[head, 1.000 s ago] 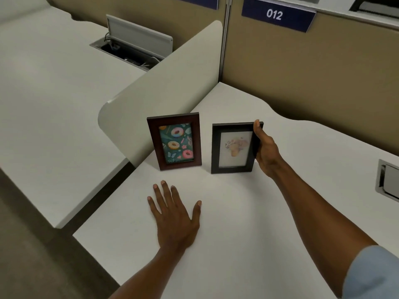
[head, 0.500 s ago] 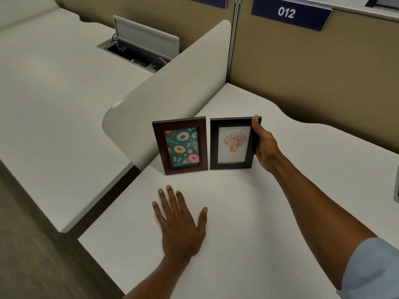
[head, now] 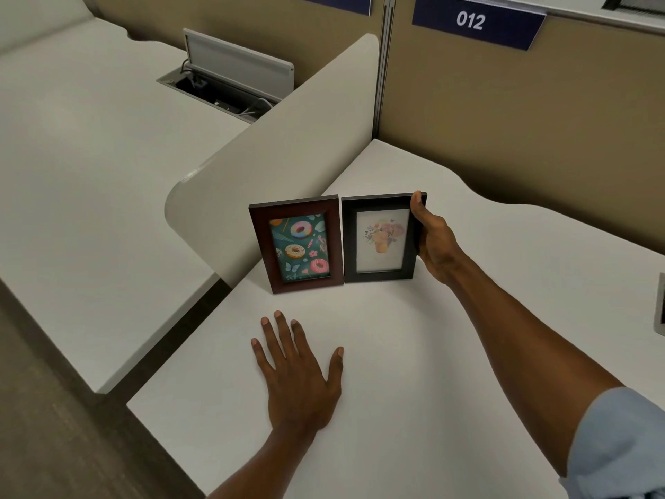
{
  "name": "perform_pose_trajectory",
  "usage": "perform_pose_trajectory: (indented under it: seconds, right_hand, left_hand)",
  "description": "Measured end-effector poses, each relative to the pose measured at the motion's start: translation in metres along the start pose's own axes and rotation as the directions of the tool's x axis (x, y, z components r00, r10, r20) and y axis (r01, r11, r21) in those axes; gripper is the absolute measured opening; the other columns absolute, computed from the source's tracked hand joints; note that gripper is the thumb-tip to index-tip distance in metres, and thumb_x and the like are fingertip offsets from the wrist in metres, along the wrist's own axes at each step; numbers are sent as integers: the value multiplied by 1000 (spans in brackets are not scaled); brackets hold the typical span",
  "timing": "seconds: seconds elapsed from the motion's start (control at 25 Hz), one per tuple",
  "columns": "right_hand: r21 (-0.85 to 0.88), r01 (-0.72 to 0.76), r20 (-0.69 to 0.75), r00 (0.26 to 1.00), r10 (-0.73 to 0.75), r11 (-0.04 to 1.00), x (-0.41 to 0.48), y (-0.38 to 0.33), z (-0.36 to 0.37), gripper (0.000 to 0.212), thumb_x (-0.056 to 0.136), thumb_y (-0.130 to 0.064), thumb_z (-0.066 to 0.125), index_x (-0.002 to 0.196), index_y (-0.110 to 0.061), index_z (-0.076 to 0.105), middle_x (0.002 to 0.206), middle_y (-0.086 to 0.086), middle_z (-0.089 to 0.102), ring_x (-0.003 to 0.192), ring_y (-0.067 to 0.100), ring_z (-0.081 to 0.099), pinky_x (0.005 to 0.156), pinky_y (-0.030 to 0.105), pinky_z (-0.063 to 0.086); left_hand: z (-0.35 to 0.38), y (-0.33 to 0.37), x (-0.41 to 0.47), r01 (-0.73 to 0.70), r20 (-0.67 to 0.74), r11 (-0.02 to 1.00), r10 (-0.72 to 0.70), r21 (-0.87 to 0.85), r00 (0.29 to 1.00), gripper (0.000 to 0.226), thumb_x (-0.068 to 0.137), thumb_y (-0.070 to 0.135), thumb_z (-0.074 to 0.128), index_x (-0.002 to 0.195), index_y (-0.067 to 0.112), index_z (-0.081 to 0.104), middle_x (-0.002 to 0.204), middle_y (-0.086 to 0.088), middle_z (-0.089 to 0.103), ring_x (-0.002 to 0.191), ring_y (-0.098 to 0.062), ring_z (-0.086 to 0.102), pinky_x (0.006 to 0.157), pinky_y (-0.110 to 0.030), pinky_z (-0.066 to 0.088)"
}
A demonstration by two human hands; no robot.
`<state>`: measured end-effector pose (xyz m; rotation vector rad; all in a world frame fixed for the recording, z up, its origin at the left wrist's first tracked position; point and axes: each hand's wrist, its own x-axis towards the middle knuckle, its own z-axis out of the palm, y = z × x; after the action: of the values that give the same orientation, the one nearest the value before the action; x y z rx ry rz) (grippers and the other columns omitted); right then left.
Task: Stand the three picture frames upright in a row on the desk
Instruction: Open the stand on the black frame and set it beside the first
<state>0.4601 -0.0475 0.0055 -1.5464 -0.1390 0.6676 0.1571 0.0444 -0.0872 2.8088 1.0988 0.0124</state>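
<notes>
Two picture frames stand upright side by side on the white desk. The brown frame on the left shows doughnuts on teal. The black frame on the right shows a pale flower picture and touches the brown frame's right edge. My right hand grips the black frame's right side, thumb on its top corner. My left hand lies flat on the desk in front of the frames, fingers spread, holding nothing. A third frame is not in view.
A curved beige divider panel rises just behind and left of the frames. Beyond it lies a neighbouring desk with an open cable box. Tan partition walls carry a "012" sign. A grey desk fitting shows at the right edge.
My right hand has slid the black frame left until it meets the brown frame. My left hand has stayed flat on the desk.
</notes>
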Motion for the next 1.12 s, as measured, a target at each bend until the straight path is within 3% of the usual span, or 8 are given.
perform_pose_trajectory:
  seconds: [0.52, 0.64, 0.76, 0.84, 0.96, 1.12]
  right_hand:
    - [2, -18, 38, 999, 17, 1000, 11, 2, 1, 41, 108, -59, 44, 110, -33, 76, 100, -15, 86, 110, 23, 74, 86, 37, 60]
    - [-41, 7, 63, 998, -5, 999, 5, 5, -2, 41, 104, -63, 47, 116, -34, 73, 108, -14, 84, 115, 22, 72, 87, 37, 59]
    - [-116, 55, 65, 997, -47, 992, -12, 11, -11, 65, 94, -70, 46, 138, -25, 62, 133, -1, 73, 124, 26, 68, 93, 38, 57]
    - [-150, 71, 12, 997, -70, 986, -34, 17, -23, 78, 90, -70, 52, 151, -21, 51, 142, 8, 67, 124, 29, 69, 100, 43, 58]
    - [-164, 79, -99, 990, -96, 983, -85, 29, -48, 88, 88, -66, 72, 158, -21, 43, 140, 10, 68, 118, 27, 74, 101, 45, 60]
    - [-177, 67, -216, 971, -105, 982, -173, 51, -74, 91, 75, -66, 84, 151, -27, 52, 127, 7, 75, 104, 25, 81, 93, 50, 66]
  left_hand:
    - [-3, 2, 0, -2, 26, 1000, 1, 3, 1000, 103, 99, 80, 17, 170, 6, 24, 182, -19, 0, 169, -40, -8, 134, -68, 8]
    - [-3, 1, -1, -6, 26, 1000, 6, 1, 1000, 102, 99, 80, 18, 170, 6, 23, 182, -19, -1, 169, -40, -9, 134, -68, 7]
    - [-1, 0, 0, -8, 19, 1000, 8, -7, 1000, 102, 99, 80, 18, 169, 5, 24, 182, -19, -1, 169, -40, -9, 134, -68, 6]
    - [-1, -1, 0, -17, 16, 1000, 18, -20, 1000, 103, 99, 79, 19, 169, 4, 24, 182, -20, 1, 169, -41, -8, 134, -68, 6]
    - [-4, 1, -3, -29, 33, 999, 30, -27, 999, 101, 100, 77, 19, 168, 2, 24, 182, -23, 4, 169, -42, -5, 134, -69, 8]
    - [-13, 6, -5, -104, 58, 994, 106, -30, 993, 87, 104, 63, 18, 163, 2, 39, 178, -25, 23, 168, -43, 15, 133, -68, 15]
